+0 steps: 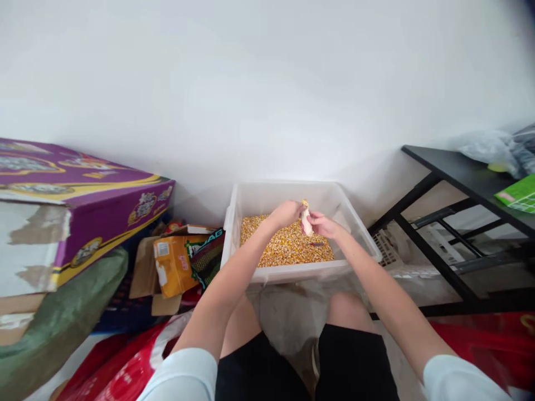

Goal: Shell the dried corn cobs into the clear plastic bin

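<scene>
A mostly bare, pale corn cob is held above a white plastic bin, with some yellow kernels left at its upper end. My left hand grips the cob near that top end, its fingers partly hidden behind the hand. Lower down, my right hand has its fingers wrapped round the bare part. Loose yellow corn kernels cover the bottom of the bin. A small dark, slim object lies on the kernels below my right hand; its kind is unclear.
A purple cardboard box stands at the left above a green sack. Beside the bin are an orange box and red bags. A black metal-framed table stands at the right. A white wall rises behind the bin.
</scene>
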The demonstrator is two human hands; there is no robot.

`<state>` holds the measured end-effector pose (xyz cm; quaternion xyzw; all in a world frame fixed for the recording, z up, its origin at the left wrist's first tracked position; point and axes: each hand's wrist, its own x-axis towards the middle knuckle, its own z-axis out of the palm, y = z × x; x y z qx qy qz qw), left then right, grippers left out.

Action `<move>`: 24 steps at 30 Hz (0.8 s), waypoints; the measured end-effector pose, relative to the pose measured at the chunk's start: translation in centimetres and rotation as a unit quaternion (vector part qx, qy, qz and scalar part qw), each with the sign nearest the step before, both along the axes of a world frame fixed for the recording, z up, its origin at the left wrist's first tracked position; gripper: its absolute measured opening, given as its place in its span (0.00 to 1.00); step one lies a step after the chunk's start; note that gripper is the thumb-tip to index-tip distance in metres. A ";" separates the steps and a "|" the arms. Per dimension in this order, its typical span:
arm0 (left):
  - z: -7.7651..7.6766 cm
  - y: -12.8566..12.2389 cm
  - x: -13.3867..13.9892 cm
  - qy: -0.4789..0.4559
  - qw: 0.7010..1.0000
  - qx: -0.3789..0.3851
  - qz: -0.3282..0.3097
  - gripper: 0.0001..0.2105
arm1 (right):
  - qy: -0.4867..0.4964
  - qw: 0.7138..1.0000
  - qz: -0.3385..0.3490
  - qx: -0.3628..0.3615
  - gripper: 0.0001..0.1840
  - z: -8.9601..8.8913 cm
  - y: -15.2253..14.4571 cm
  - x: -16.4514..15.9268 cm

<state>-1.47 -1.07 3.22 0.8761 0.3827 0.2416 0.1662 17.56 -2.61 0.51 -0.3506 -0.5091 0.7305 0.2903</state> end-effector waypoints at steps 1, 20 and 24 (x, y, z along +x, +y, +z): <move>0.2 -0.2 0.1 -0.006 1.000 -0.013 -0.008 0.17 | 0.000 1.000 0.002 -0.001 0.18 0.0 -0.2 0.2; -3.4 -2.2 2.6 -0.251 0.928 -0.260 0.086 0.24 | -0.145 0.969 -0.065 0.191 0.04 -2.0 -2.2 0.0; -3.1 -2.7 2.4 -0.270 0.917 -0.284 0.070 0.23 | -0.074 0.989 -0.025 0.126 0.06 -1.2 -2.5 -0.1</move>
